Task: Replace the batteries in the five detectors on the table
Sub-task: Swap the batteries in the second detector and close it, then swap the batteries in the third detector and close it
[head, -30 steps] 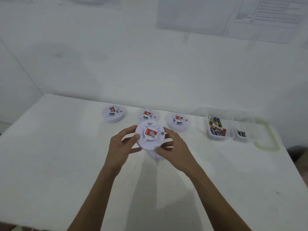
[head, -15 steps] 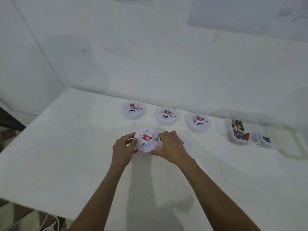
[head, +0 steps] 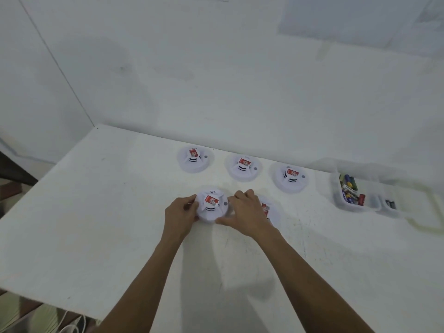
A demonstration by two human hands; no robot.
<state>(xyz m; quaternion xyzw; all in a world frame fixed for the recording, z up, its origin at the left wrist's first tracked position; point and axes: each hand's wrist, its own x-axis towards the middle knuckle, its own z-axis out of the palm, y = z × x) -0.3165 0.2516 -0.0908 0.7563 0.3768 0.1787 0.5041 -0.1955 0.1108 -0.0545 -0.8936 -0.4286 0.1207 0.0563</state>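
We judge this a plain workroom: white walls [head: 216, 80], taped paper sheet [head: 348, 18], white desk [head: 96, 224], battery trays [head: 335, 188].

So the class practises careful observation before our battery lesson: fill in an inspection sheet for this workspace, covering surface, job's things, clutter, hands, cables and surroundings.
Surface: white table, faintly marked.
Job's things: back-left detector, back-middle detector and back-right detector in a row; front-left detector between both hands; fifth detector partly hidden behind the right hand; clear tray of mixed batteries; smaller tray beside it with dark batteries.
Clutter: pale loop at the table's right end, cannot tell what.
Hands: left hand and right hand both grip the front-left detector's rim.
Cables: white cable below the table's near edge.
Surroundings: white wall, paper sheets on it.
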